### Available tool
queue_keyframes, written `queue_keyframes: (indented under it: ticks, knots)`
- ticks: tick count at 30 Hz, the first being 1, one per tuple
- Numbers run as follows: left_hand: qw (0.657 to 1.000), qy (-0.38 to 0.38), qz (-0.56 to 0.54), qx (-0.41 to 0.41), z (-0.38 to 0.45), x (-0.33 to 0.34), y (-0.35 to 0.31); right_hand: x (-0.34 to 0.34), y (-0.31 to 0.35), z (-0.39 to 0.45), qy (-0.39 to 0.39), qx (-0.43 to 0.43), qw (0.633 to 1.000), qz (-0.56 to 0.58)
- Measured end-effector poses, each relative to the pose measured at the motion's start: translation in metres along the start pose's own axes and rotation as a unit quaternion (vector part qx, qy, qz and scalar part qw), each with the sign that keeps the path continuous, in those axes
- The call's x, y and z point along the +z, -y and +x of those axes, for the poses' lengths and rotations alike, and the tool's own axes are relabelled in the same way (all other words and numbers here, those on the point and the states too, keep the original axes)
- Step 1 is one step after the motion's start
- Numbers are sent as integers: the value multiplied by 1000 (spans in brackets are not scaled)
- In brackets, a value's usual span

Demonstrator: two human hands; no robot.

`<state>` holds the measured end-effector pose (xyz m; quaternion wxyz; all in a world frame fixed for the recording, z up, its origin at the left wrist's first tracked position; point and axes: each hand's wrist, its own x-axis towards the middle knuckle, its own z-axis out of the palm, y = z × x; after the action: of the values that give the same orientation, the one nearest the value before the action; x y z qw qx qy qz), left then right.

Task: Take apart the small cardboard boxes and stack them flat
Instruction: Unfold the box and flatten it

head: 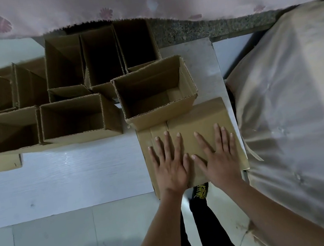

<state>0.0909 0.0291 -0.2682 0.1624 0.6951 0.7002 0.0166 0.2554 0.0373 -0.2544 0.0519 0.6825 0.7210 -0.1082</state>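
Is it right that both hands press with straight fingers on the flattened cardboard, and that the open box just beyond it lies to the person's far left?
Not quite. Both the left hand and right hand do press flat on the flattened cardboard, but the head view shows the nearest open box directly beyond it, touching its far edge, not far left.

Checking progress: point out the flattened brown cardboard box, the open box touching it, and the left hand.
Flattened brown cardboard box (198,116), head view, bare top panel.
Open box (162,116), head view, near outer wall.
Left hand (170,164), head view, back of hand.

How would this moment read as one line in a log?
step: flattening | left hand: open, pressing flattened box | right hand: open, pressing same | open boxes: waiting behind
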Motion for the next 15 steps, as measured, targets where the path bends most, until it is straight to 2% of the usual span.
queue_keyframes:
  ticks: [4,9,13,15]
  knots:
    - [1000,-6,10,3,1,8,2,6,-1,2,-8,3,1000,7]
    - [999,28,17,-4,0,-1,1,-13,2,7,94,15,994,56]
    - [995,94,22,-15,-2,-14,-7,-45,4,23,104,185,964,160]
    - [990,136,30,-29,0,-20,-11,-61,8,34,129,235,945,187]
